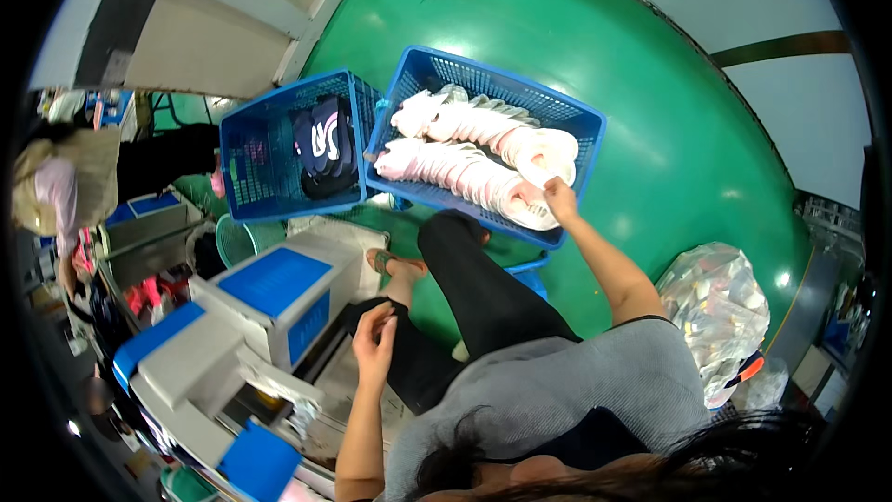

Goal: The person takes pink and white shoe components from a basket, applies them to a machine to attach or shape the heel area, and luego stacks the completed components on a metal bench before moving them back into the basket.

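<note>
Two long rows of nested pale pink and white cap-like pieces lie in a blue plastic basket in front of me. At the right end of these rows, my right hand is closed, its fingers pinching the edge of an end piece. My left hand hangs over my lap beside the grey machine, fingers loosely bent and apart, with nothing visible in them. Navy caps with a white and pink mark are stacked in a second blue basket to the left.
The grey and blue machine stands close on my left. A clear plastic bag of scraps sits at the right on the green floor. Another person is at the far left, near a green basket.
</note>
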A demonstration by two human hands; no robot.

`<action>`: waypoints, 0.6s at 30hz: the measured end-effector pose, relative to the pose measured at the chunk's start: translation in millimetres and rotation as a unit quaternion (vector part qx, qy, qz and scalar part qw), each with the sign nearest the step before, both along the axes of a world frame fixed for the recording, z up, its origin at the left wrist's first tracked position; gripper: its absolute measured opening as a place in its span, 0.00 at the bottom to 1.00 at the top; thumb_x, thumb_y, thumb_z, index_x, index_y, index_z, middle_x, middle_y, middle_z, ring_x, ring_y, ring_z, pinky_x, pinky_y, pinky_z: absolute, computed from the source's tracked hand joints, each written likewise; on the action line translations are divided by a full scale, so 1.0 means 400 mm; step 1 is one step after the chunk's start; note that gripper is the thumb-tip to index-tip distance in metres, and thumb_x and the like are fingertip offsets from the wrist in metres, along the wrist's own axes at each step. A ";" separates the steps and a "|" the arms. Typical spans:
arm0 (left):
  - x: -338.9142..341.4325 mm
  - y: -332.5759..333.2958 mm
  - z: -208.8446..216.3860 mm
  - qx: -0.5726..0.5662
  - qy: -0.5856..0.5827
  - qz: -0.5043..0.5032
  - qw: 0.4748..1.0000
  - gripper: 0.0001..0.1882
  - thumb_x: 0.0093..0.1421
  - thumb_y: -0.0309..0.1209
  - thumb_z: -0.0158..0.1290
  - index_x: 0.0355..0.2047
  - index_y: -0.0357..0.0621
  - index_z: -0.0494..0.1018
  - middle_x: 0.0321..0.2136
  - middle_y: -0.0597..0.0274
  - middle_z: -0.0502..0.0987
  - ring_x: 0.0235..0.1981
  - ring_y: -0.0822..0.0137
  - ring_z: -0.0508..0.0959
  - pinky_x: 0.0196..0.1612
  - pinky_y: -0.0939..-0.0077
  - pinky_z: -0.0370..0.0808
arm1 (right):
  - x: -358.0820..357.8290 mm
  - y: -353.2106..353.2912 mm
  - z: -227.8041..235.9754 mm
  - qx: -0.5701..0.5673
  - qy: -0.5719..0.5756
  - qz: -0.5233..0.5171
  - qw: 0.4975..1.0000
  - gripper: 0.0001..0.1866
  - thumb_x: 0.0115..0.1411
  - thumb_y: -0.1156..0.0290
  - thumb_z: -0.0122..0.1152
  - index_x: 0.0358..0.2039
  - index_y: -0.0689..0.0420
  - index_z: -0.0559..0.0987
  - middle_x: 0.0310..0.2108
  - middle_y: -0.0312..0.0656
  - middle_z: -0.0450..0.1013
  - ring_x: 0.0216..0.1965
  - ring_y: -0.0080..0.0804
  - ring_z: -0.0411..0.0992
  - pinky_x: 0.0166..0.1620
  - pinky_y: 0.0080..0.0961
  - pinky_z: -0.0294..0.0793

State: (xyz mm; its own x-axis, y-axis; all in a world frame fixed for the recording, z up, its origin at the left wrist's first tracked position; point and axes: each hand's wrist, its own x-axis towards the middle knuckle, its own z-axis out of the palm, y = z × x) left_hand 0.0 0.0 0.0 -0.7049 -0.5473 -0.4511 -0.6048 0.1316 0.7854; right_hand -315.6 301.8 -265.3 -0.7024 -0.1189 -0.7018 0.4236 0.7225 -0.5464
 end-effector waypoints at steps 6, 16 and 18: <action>-0.445 -0.149 -0.310 0.031 0.050 -0.197 0.979 0.21 0.54 0.29 0.58 0.48 0.38 0.68 0.45 0.52 0.73 0.45 0.58 0.75 0.45 0.71 0.73 | -0.190 -0.046 -0.117 0.246 0.255 0.279 0.893 0.28 0.42 0.81 0.60 0.48 0.55 0.68 0.49 0.44 0.65 0.53 0.43 0.63 0.48 0.38 0.69; -0.876 -0.334 -0.819 -0.290 0.049 -0.300 0.908 0.39 0.49 0.32 0.59 0.58 0.31 0.55 0.58 0.33 0.54 0.61 0.39 0.54 0.63 0.54 0.52 | -0.359 -0.157 -0.454 0.435 0.181 0.446 0.761 0.47 0.46 0.65 0.66 0.63 0.59 0.52 0.65 0.46 0.50 0.68 0.39 0.44 0.65 0.39 0.48; -0.913 -0.348 -0.911 -0.396 -0.010 -0.340 0.853 0.38 0.51 0.32 0.56 0.59 0.33 0.55 0.60 0.34 0.53 0.62 0.42 0.55 0.63 0.55 0.51 | -0.390 -0.180 -0.502 0.451 0.183 0.476 0.732 0.48 0.44 0.62 0.68 0.62 0.59 0.54 0.64 0.45 0.52 0.67 0.38 0.46 0.64 0.41 0.50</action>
State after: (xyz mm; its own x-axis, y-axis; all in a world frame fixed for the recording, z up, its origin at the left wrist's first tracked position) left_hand -365.2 -139.0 -364.4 -0.9772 -0.1542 -0.1461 -0.1902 0.9416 0.2779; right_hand -471.5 229.9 -466.1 -0.7630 -0.2822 -0.5815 -0.5630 0.7322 0.3833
